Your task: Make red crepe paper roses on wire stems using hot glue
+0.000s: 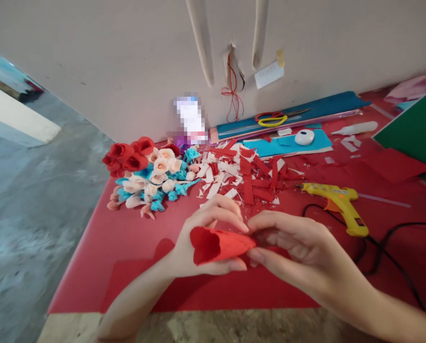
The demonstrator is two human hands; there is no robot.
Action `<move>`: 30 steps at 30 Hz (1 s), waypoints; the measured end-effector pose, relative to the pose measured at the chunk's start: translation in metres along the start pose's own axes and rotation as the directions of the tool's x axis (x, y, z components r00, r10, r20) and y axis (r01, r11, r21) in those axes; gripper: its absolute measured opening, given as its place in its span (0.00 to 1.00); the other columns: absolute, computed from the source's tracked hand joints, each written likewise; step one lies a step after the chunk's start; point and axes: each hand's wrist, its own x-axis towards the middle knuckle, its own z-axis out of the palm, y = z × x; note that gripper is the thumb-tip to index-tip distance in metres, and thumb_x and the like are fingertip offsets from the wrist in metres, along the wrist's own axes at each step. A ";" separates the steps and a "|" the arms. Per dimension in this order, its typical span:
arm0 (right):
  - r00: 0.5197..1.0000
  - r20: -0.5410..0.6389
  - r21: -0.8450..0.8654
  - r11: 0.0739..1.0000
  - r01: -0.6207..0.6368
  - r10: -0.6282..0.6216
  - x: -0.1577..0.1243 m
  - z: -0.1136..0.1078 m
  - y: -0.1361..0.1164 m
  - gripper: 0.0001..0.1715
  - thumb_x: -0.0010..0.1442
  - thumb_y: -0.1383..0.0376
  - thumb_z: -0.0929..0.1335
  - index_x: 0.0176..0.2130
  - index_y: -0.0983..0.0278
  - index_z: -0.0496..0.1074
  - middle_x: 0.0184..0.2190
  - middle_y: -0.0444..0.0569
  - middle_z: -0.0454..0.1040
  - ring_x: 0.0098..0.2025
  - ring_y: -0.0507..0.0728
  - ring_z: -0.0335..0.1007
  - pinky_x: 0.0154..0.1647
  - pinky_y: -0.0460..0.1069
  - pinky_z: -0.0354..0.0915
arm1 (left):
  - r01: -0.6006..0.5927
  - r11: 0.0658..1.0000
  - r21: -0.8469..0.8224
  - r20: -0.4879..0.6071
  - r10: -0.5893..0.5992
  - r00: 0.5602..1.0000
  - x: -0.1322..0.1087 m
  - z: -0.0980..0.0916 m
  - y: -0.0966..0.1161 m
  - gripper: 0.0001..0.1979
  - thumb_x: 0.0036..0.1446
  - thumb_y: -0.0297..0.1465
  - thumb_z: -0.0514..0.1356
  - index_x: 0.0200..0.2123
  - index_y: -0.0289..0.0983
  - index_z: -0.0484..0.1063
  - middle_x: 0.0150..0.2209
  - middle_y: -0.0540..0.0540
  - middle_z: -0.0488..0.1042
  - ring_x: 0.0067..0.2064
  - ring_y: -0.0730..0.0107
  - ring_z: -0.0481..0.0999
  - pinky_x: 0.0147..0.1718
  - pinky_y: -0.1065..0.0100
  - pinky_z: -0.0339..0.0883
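Observation:
Between my two hands, above the red tabletop, is a red paper flower (pixel 227 245), its hollow, scalloped mouth turned to the left. My left hand (pixel 202 228) curves around the flower from behind and below, thumb and fingers against its sides. At the narrow right end, my right hand (pixel 291 247) pinches the pointed base between thumb and fingers. Behind my hands lies a heap of red and white paper scraps (pixel 248 174). Finished red, cream and blue paper flowers (pixel 152 176) are bunched to the left of it.
On the right, a yellow glue gun (pixel 336 200) rests with its black cord trailing. Scissors (pixel 273 119) lie on rolled blue paper by the wall, near a white oval case (pixel 304 137) and a white glue bottle (pixel 358 127). A phone (pixel 191 119) leans at the back; a green board (pixel 416 138) stands right.

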 end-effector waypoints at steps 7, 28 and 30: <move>0.999 0.003 0.158 0.986 -0.046 0.046 0.000 0.003 0.000 0.10 0.54 0.67 0.67 0.39 0.61 0.67 0.34 0.43 0.72 0.35 0.48 0.70 0.35 0.41 0.68 | 0.122 0.988 -0.095 -0.053 -0.128 0.990 -0.005 0.002 -0.001 0.11 0.47 0.36 0.62 0.37 0.42 0.73 0.35 0.46 0.65 0.38 0.66 0.68 0.41 0.60 0.64; 1.000 -0.006 0.094 0.996 -0.012 0.013 0.003 0.000 0.006 0.10 0.59 0.66 0.63 0.42 0.53 0.67 0.33 0.37 0.70 0.35 0.44 0.67 0.35 0.37 0.63 | 0.180 0.963 -0.198 -0.151 -0.212 0.965 -0.004 0.006 0.002 0.08 0.50 0.30 0.61 0.36 0.40 0.75 0.35 0.47 0.69 0.38 0.68 0.69 0.40 0.66 0.65; 0.999 -0.034 0.056 0.998 -0.008 0.010 0.003 -0.001 0.004 0.08 0.61 0.64 0.61 0.40 0.55 0.68 0.31 0.38 0.70 0.33 0.45 0.67 0.32 0.37 0.63 | 0.201 0.952 -0.233 -0.152 -0.240 0.959 -0.004 0.006 0.002 0.08 0.50 0.31 0.61 0.35 0.40 0.75 0.35 0.47 0.69 0.38 0.68 0.70 0.41 0.66 0.66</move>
